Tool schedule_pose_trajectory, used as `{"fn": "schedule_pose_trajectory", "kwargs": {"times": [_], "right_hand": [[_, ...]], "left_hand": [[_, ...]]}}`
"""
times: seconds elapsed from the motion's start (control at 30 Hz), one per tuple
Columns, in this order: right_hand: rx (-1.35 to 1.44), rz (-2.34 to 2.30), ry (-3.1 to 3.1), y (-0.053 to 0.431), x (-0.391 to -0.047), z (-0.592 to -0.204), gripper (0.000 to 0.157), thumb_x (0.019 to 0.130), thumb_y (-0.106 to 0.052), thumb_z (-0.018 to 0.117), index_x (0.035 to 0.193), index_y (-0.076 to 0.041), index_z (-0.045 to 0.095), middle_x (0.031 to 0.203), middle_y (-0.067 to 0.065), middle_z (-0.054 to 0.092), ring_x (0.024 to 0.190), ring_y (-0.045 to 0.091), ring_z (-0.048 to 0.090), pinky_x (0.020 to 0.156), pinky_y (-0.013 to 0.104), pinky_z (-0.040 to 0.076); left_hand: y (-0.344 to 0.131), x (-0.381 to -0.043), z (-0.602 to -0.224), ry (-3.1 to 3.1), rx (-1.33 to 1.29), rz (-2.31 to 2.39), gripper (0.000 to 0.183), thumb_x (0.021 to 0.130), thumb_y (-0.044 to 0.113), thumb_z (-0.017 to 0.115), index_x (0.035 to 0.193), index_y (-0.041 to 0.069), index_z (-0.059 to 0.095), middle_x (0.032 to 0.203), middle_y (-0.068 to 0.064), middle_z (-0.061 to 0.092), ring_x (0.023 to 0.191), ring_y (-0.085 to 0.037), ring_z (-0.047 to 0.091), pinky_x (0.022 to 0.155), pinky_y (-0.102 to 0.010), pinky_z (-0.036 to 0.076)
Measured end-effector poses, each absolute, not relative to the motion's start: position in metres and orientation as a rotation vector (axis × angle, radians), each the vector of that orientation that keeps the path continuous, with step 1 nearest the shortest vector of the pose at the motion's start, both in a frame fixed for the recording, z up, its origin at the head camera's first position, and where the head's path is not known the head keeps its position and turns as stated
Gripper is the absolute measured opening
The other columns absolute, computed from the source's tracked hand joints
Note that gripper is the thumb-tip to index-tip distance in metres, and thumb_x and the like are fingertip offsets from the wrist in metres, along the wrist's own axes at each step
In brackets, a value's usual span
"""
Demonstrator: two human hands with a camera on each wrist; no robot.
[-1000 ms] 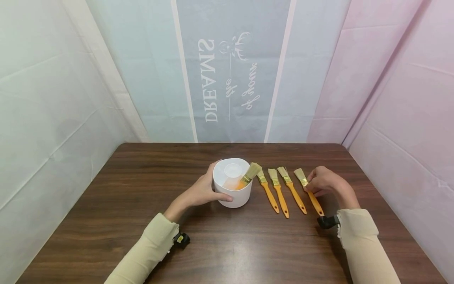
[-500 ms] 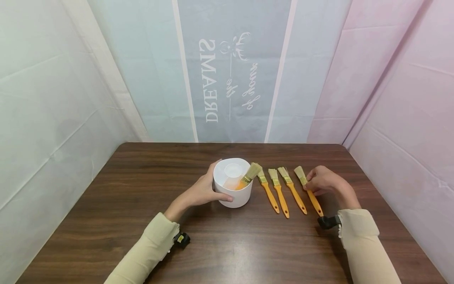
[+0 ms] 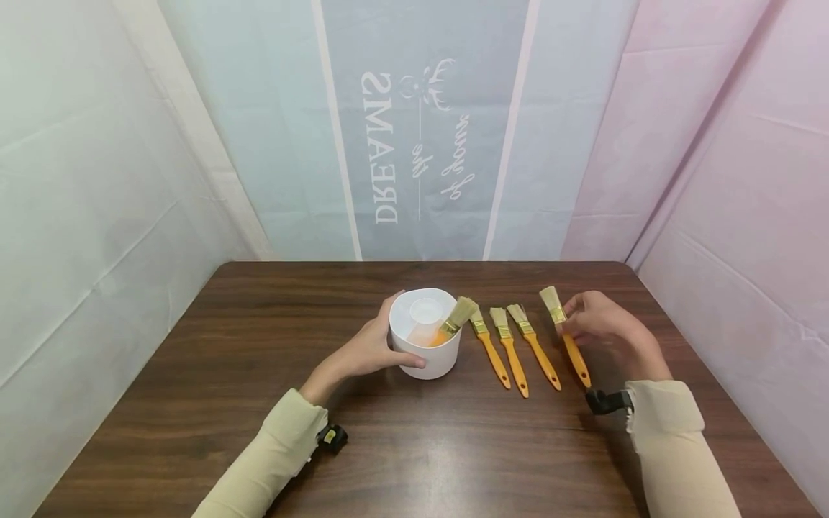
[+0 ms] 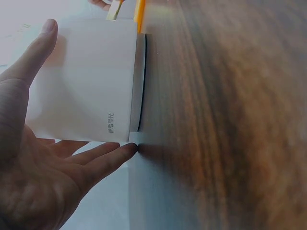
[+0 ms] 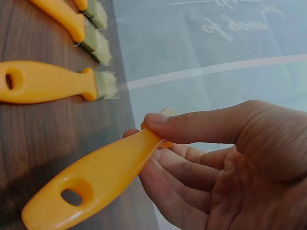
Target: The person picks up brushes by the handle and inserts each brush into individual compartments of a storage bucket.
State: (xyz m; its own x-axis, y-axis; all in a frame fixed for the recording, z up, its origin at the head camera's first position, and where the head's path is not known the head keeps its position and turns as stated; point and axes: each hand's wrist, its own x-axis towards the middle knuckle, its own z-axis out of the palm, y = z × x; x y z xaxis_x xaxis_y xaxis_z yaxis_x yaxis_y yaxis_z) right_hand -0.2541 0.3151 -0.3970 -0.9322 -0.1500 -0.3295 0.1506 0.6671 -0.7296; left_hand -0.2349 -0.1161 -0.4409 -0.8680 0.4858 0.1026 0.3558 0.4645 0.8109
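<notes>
My left hand (image 3: 370, 351) grips a white round container (image 3: 424, 363) from its left side, thumb across the front and fingers behind. Inside leans a paintbrush (image 3: 460, 314), its pale bristles sticking out over the right rim. In the left wrist view small printed lettering shows on the container's wall (image 4: 86, 81). At the right, my right hand (image 3: 599, 320) pinches another paintbrush (image 3: 573, 356) near the top of its orange handle, bristles pointing away. The right wrist view shows thumb and fingers on the handle (image 5: 100, 172), with most of the bristles hidden behind the thumb.
Between the hands lie three more paintbrushes, the left one (image 3: 492, 358), the middle one (image 3: 514, 360) and the right one (image 3: 540, 360), side by side with bristles toward the back. The dark wood table (image 3: 414, 460) ends at a printed curtain (image 3: 421, 237).
The paintbrush in my right hand has risen and shifted slightly toward the back, and the hand and wrist have moved with it. My left hand and the container stay where they were.
</notes>
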Motion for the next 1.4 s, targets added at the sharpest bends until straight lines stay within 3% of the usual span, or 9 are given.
{"fn": "schedule_pose_trajectory", "kwargs": {"times": [0.23, 0.57, 0.83, 1.0, 1.23, 1.4], "right_hand": [[-0.067, -1.119, 2.543, 0.312, -0.254, -0.385, 0.050, 0.094, -0.009, 0.071, 0.129, 0.016, 0.045, 0.099, 0.015, 0.073, 0.084, 0.019, 0.071, 0.080, 0.044, 0.063], [-0.128, -1.102, 2.581, 0.307, -0.250, -0.379, 0.056, 0.096, -0.010, 0.070, 0.136, 0.019, 0.042, 0.103, 0.019, 0.074, 0.087, 0.021, 0.073, 0.083, 0.047, 0.062], [-0.157, -1.087, 2.617, 0.304, -0.247, -0.373, 0.052, 0.096, -0.010, 0.071, 0.132, 0.017, 0.046, 0.099, 0.017, 0.073, 0.083, 0.019, 0.071, 0.080, 0.045, 0.063], [-0.159, -1.078, 2.631, 0.301, -0.245, -0.369, 0.050, 0.095, -0.011, 0.072, 0.131, 0.015, 0.048, 0.101, 0.017, 0.073, 0.082, 0.019, 0.071, 0.079, 0.045, 0.063], [-0.164, -1.077, 2.637, 0.298, -0.241, -0.362, 0.049, 0.095, -0.011, 0.073, 0.130, 0.014, 0.048, 0.099, 0.016, 0.073, 0.079, 0.018, 0.070, 0.077, 0.043, 0.062], [-0.190, -1.065, 2.647, 0.296, -0.239, -0.355, 0.050, 0.095, -0.012, 0.072, 0.131, 0.014, 0.048, 0.104, 0.020, 0.073, 0.082, 0.019, 0.071, 0.077, 0.044, 0.063]], "left_hand": [[-0.118, -0.234, -0.441, 2.580, 0.753, 1.363, 0.133, 0.071, 0.037, 0.097, 0.166, 0.020, 0.005, 0.156, -0.007, 0.047, 0.142, -0.026, 0.049, 0.119, -0.051, 0.036], [-0.122, -0.235, -0.439, 2.566, 0.768, 1.356, 0.130, 0.072, 0.036, 0.096, 0.165, 0.018, 0.008, 0.155, -0.010, 0.047, 0.141, -0.027, 0.049, 0.119, -0.051, 0.037], [-0.127, -0.238, -0.441, 2.414, 0.732, 1.463, 0.130, 0.074, 0.031, 0.096, 0.165, 0.018, 0.005, 0.162, -0.010, 0.036, 0.144, -0.027, 0.046, 0.107, -0.043, 0.053], [-0.131, -0.239, -0.439, 2.386, 0.707, 1.481, 0.128, 0.073, 0.029, 0.096, 0.165, 0.023, 0.007, 0.164, -0.010, 0.033, 0.146, -0.027, 0.045, 0.105, -0.042, 0.054], [-0.137, -0.241, -0.435, 2.369, 0.755, 1.493, 0.122, 0.077, 0.023, 0.094, 0.165, 0.021, 0.010, 0.157, -0.020, 0.043, 0.145, -0.034, 0.047, 0.103, -0.046, 0.055], [-0.143, -0.244, -0.431, 2.401, 0.759, 1.466, 0.119, 0.076, 0.024, 0.094, 0.164, 0.024, 0.014, 0.151, -0.018, 0.052, 0.139, -0.033, 0.054, 0.103, -0.049, 0.055]]}}
